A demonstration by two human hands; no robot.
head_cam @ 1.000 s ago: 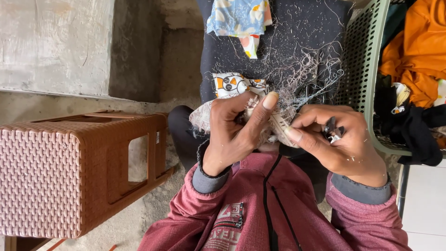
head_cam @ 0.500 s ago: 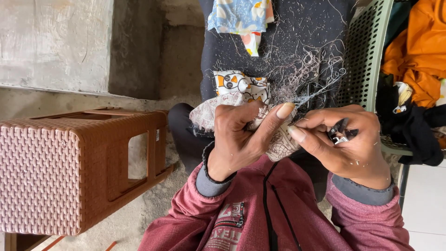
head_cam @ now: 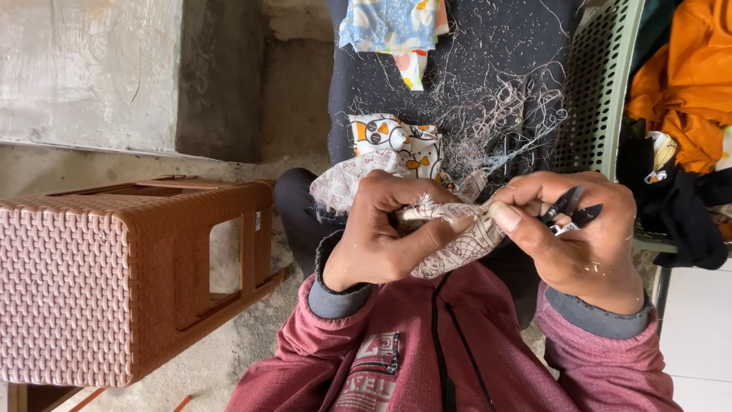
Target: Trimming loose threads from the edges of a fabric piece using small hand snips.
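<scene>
A patterned cloth piece is gripped by the left hand and pinched by the right hand, which also clasps black snips; loose threads are strewn behind the cloth, a brown woven stool is seen left of it

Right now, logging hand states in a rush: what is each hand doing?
Left hand: closed on the patterned cloth.
Right hand: pinching the same cloth, with small black snips held in its fingers.
</scene>
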